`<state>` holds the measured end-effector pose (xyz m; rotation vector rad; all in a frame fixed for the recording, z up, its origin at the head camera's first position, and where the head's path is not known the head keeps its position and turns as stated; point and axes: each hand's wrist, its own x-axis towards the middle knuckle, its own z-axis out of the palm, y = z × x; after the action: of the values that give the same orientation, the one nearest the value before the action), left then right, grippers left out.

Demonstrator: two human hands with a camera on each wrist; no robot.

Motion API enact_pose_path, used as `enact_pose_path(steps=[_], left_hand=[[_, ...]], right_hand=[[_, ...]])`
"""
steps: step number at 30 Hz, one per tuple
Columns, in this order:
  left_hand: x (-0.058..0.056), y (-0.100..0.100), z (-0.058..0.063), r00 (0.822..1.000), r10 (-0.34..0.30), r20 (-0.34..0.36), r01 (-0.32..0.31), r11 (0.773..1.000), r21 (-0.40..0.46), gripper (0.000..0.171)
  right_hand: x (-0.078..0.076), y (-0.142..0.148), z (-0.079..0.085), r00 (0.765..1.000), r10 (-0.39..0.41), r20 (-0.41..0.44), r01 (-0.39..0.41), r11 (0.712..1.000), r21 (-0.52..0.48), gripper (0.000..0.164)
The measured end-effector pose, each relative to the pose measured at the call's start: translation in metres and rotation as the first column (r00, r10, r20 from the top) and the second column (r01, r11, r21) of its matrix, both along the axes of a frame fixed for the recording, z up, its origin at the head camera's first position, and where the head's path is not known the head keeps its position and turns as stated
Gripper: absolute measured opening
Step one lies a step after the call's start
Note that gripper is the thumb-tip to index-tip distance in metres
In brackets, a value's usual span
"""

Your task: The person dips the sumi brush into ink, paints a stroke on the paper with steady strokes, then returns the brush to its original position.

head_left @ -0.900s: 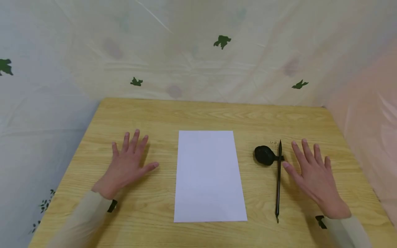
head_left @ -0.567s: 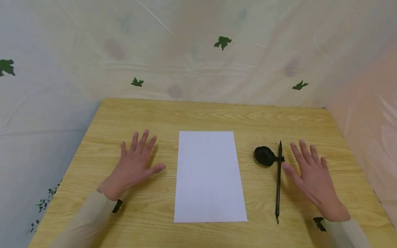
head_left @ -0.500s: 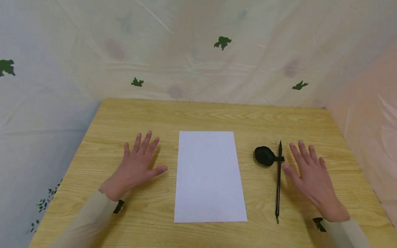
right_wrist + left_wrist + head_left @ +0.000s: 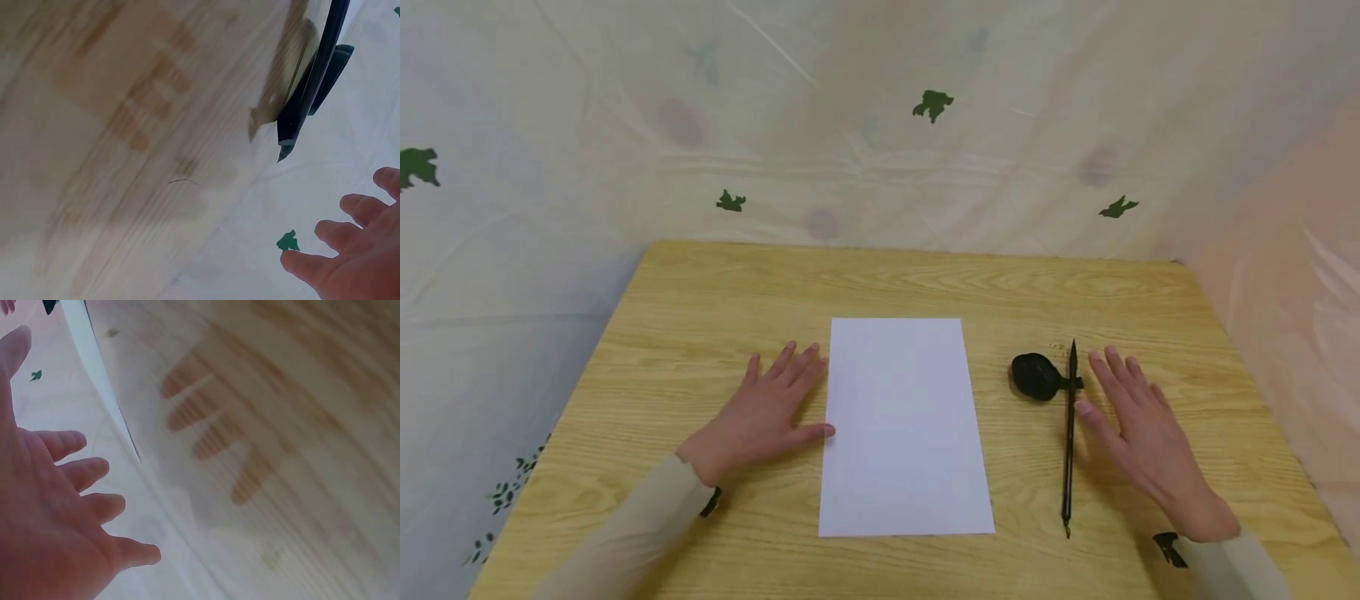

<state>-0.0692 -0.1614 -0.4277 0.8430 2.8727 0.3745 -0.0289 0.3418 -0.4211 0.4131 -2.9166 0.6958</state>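
A blank white sheet of paper [image 4: 902, 425] lies upright on the wooden table. My left hand [image 4: 760, 421] is at its left edge, fingers spread, with the thumb tip over the edge; in the left wrist view the fingers appear raised above the tabletop, their shadow apart. Right of the paper, a slim black calligraphy brush [image 4: 1069, 450], tip pointing away, rests across the short handle of a black rounded object [image 4: 1034, 376], whose kind I cannot tell. My right hand [image 4: 1146, 437] hovers just right of the brush, fingers extended, holding nothing.
The wood-grain table [image 4: 737, 283] meets a pale curtain [image 4: 850, 125] with green bird shapes at the back and sides. Small dark marks [image 4: 1057, 346] are on the wood beyond the black object.
My left hand has moved right and slightly nearer, from beside the paper to its left edge. The right hand has shifted slightly left, its fingers closer together. Paper and brush stay in place.
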Motion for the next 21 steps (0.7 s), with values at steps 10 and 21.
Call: enact_pose_path(steps=[10, 21], left_hand=[[-0.0024, 0.0045, -0.0064, 0.993, -0.074, 0.087, 0.075, 0.997, -0.013, 0.090], [-0.0063, 0.0057, -0.0047, 0.986, -0.113, 0.122, 0.117, 0.993, -0.026, 0.084]], right_hand=[[0.0063, 0.0048, -0.0004, 0.999, -0.004, 0.032, 0.005, 0.999, -0.038, 0.068], [0.0086, 0.0088, 0.0005, 0.997, 0.076, -0.028, -0.076, 0.997, 0.021, 0.065]])
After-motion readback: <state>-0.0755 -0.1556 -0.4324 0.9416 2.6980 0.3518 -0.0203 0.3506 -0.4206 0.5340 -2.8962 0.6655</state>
